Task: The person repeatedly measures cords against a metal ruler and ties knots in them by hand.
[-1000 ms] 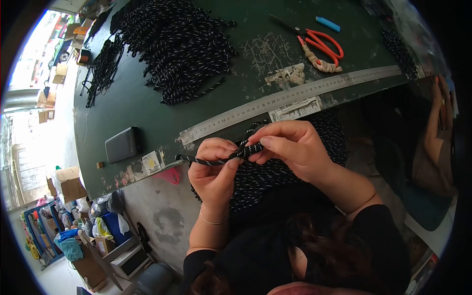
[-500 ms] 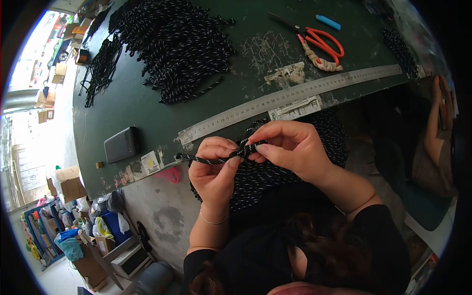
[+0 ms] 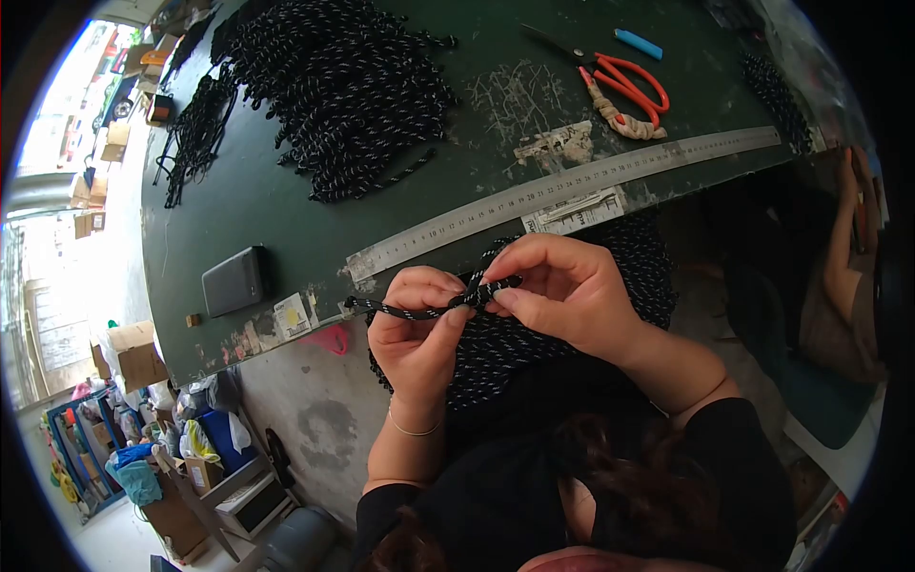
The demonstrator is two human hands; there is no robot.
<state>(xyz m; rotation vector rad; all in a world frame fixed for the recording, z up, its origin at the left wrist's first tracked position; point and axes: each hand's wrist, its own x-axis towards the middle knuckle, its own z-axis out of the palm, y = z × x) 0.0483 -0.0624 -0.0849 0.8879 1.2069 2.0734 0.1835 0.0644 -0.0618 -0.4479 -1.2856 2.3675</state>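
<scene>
Your left hand (image 3: 412, 353) and right hand (image 3: 586, 300) both pinching black, white-flecked braided cord (image 3: 473, 296); long flat grey ruler (image 3: 562, 189) beyond, on dark-green table (image 3: 276, 224).

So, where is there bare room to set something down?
Free: the dark green tabletop between the flat black box and the white-flecked black cord heap. Crowded: around the orange-handled scissors, with the blue cylinder and long metal ruler nearby.

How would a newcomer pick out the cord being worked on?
Find the dark green table, then the long ruler near its closest edge. Just below the ruler in view, the left hand and right hand pinch a white-flecked black cord. Unlike the similar cords piled on the table, this one is held.
</scene>
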